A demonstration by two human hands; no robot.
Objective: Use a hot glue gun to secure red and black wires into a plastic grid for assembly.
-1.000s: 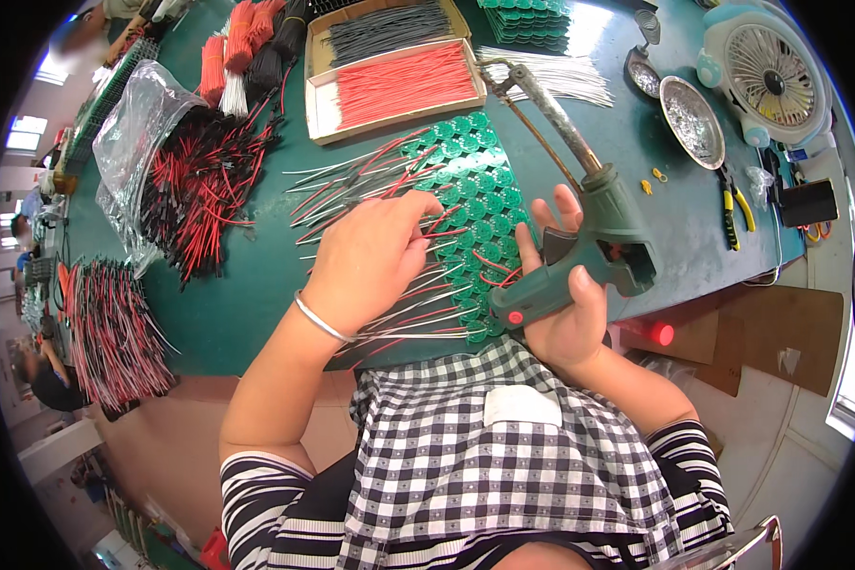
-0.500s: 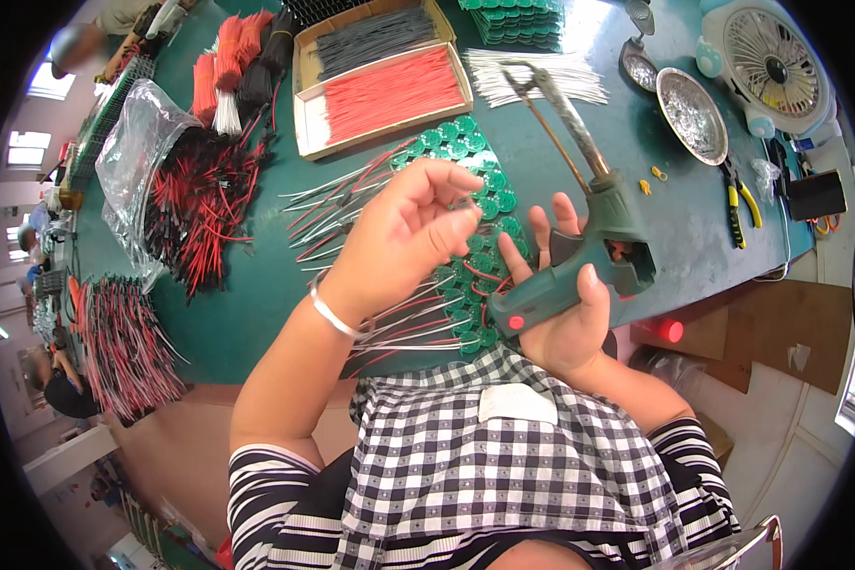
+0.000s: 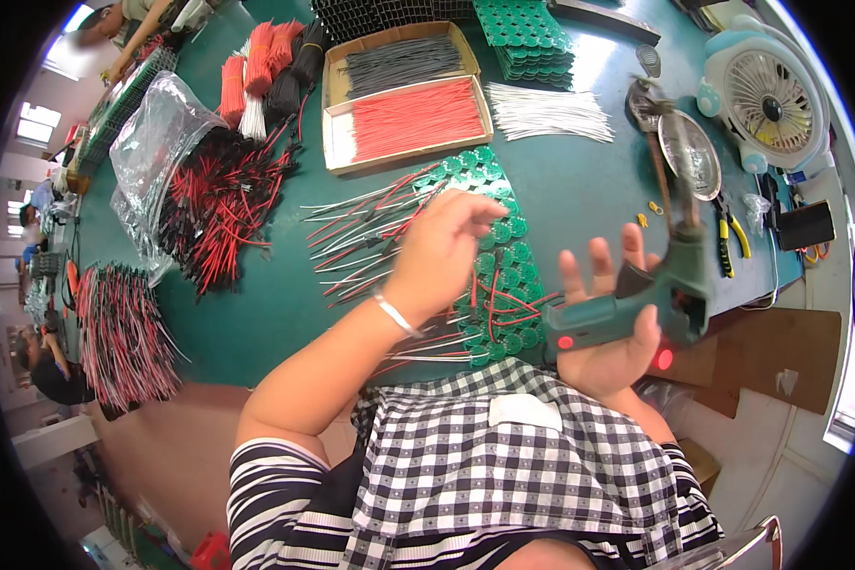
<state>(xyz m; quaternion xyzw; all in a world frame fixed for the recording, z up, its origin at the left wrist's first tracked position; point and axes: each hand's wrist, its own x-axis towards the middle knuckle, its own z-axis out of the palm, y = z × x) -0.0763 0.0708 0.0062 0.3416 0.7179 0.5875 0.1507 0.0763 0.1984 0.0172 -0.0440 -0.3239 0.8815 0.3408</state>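
Observation:
My right hand (image 3: pixel 603 366) holds a green soldering gun (image 3: pixel 598 323), its handle lying across the palm under my thumb while the other fingers spread out. Its blurred metal tip end reaches up in front of an oval metal dish (image 3: pixel 695 157). My left hand (image 3: pixel 444 249) is over a panel of round green circuit boards (image 3: pixel 513 271), fingers curled together; whatever they may hold is hidden. Red, white and black wires (image 3: pixel 351 233) stick out leftward from the panel, beneath and beside that hand. Several loose red wires (image 3: pixel 513 306) cross its lower right part.
Cardboard trays of red wires (image 3: pixel 413 122) and dark wires (image 3: pixel 404 66) stand at the back. White wires (image 3: pixel 551 112) and stacked green boards (image 3: pixel 522 43) are beside them. Wire bundles (image 3: pixel 123 332) lie left. Pliers (image 3: pixel 730 237) and a fan (image 3: pixel 769 104) stand right.
My right hand has carried the soldering gun rightward, away from the boards toward the dish. My left hand stays over the panel, its fingers now turned further down. The whole view has shifted slightly.

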